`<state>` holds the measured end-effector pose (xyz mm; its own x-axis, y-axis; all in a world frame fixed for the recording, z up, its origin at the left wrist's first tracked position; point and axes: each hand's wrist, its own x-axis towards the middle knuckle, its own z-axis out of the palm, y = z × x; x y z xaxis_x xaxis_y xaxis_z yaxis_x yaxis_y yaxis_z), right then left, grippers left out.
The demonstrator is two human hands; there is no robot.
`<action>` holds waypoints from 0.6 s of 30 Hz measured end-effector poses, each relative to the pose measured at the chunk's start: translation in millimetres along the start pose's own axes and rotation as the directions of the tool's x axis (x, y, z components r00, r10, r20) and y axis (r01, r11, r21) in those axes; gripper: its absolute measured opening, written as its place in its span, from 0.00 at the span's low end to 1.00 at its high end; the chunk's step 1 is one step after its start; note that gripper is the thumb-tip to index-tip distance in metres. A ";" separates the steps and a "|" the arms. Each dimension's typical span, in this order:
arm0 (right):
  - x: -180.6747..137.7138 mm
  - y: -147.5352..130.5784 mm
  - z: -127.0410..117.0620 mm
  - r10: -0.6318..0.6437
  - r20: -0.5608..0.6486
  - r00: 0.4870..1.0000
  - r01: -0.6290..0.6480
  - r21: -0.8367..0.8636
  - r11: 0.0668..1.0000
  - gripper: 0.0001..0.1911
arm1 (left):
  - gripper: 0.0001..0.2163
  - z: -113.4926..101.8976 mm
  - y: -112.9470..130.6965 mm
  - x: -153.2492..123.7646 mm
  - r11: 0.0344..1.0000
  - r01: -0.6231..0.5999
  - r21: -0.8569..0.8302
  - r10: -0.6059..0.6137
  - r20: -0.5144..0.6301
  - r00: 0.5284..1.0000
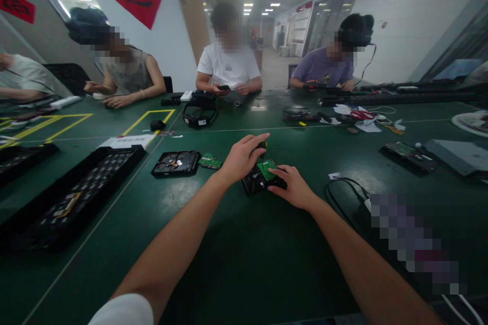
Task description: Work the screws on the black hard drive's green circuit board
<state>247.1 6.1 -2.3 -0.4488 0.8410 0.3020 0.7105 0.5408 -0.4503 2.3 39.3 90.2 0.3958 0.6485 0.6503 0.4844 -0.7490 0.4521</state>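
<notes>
In front of me on the green table lies a black hard drive [251,183] with a green circuit board [267,168] on its upper face. My left hand [244,157] is above its far left side, fingers pinched round the black and yellow handle of a screwdriver [264,145]; the handle is mostly covered by the fingers. The screwdriver's tip points down toward the board, but contact is hard to make out. My right hand [292,185] grips the drive's right side, with a fingertip on the board and the thumb at the near edge.
To the left lie another black drive [177,163], a loose green board [210,161] and a long black tray [76,198]. A drive with a board [407,156], a grey box [457,157] and a black cable [343,213] are on the right. Several people sit across the table [236,264].
</notes>
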 end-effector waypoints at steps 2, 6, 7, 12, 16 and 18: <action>0.1 0.1 0.0 0.000 0.001 1.000 0.000 -0.005 1.000 0.30 | 0.20 2.6 -0.8 -0.7 1.000 0.014 0.002 -0.014 -0.016 1.000; 0.7 -0.2 0.0 0.009 0.005 1.000 -0.009 -0.010 1.000 0.30 | 0.18 7.0 -2.2 -1.8 0.998 0.061 0.033 -0.059 -0.054 0.997; 0.8 -0.1 0.0 0.010 0.007 1.000 -0.010 -0.009 1.000 0.30 | 0.18 7.3 -2.0 -1.8 0.997 0.073 0.036 -0.070 -0.058 0.996; 0.5 0.9 0.3 0.008 0.021 1.000 -0.008 -0.007 1.000 0.31 | 0.21 4.9 1.2 -1.7 0.996 0.086 -0.027 -0.086 -0.001 0.996; -0.3 0.7 0.4 0.007 0.014 1.000 -0.007 -0.010 1.000 0.31 | 0.21 3.6 2.0 -1.8 0.995 0.066 -0.074 -0.065 0.013 0.998; -0.3 0.3 0.6 0.006 0.007 1.000 -0.006 -0.007 1.000 0.31 | 0.20 3.7 2.1 -1.8 0.996 0.073 -0.047 -0.073 -0.006 0.997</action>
<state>247.1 6.0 -3.0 -0.4484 0.8443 0.2934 0.7169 0.5358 -0.4460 5.5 37.0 87.8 0.3549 0.7007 0.6190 0.4746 -0.7054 0.5265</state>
